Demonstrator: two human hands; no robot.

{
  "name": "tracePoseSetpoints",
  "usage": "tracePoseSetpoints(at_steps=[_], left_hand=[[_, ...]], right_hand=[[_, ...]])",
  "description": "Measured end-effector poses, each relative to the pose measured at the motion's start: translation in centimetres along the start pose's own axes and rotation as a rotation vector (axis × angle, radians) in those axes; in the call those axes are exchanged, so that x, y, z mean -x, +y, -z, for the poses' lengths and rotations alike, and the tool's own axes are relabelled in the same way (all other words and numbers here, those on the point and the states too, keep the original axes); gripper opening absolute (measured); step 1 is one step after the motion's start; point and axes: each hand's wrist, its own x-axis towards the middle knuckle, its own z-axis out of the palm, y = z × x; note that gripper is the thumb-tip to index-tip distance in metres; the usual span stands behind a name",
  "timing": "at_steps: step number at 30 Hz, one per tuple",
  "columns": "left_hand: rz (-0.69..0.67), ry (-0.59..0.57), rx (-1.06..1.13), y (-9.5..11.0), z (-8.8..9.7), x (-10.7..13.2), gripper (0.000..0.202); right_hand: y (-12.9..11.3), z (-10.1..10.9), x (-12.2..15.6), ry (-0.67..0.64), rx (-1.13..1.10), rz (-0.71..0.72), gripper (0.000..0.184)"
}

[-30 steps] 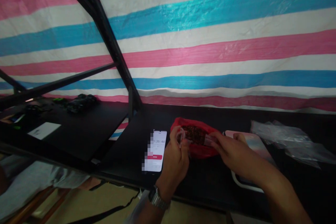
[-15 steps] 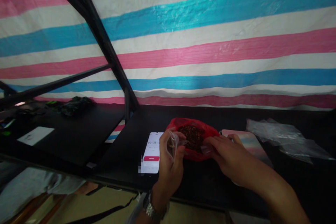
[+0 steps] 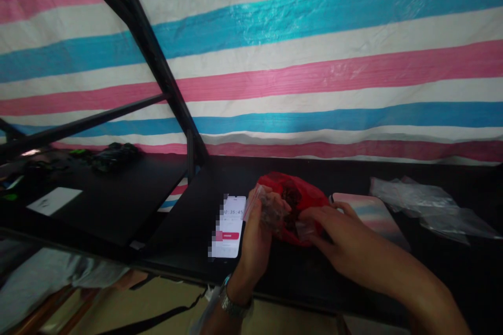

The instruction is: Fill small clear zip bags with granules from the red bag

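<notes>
On the black table (image 3: 184, 220) sits a red plastic bag (image 3: 310, 196) with dark brown bits inside. My left hand (image 3: 256, 235) pinches one end of a small clear plastic pouch (image 3: 271, 209) held just in front of the red bag. My right hand (image 3: 334, 230) pinches the pouch's other end, fingers closed on the clear film. A watch is on my left wrist. A phone (image 3: 230, 225) with a running timer lies flat just left of my left hand.
A pink and blue striped tray (image 3: 373, 214) lies right of the red bag. Crumpled clear plastic bags (image 3: 424, 204) lie at the far right. A black metal frame (image 3: 157, 63) rises at the left. A second black table (image 3: 110, 188) holds a white sheet (image 3: 53, 200) and dark items.
The clear pouch has turned and risen a little between my hands, and now covers more of the red bag's opening. The phone's timer has counted on.
</notes>
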Motion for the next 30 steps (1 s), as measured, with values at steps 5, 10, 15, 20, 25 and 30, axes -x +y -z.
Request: tracePoseSetpoints(at_steps=[5, 10, 15, 20, 25, 30], left_hand=[[-0.01, 0.066, -0.164, -0.6, 1.1, 0.0, 0.045], [-0.018, 0.092, -0.32, -1.1, 1.8, -0.1, 0.056], [0.043, 0.027, -0.281, -1.4, 1.4, -0.3, 0.06], [0.216, 0.015, 0.05, -1.2, 0.4, -0.3, 0.053], [0.16, 0.016, 0.011, -1.0, 0.3, -0.2, 0.043], [0.012, -0.052, -0.335, -0.7, 0.1, 0.2, 0.035]], right_hand=[[-0.8, 0.8, -0.3, 0.073, -0.002, 0.077, 0.045], [-1.2, 0.9, 0.3, -0.009, -0.101, 0.093, 0.053], [-0.8, 0.7, 0.8, -0.066, -0.066, 0.041, 0.06], [0.3, 0.5, 0.2, -0.051, 0.018, -0.033, 0.059], [1.5, 0.6, 0.0, -0.003, 0.042, -0.007, 0.046], [0.5, 1.3, -0.4, 0.147, -0.016, 0.059, 0.041]])
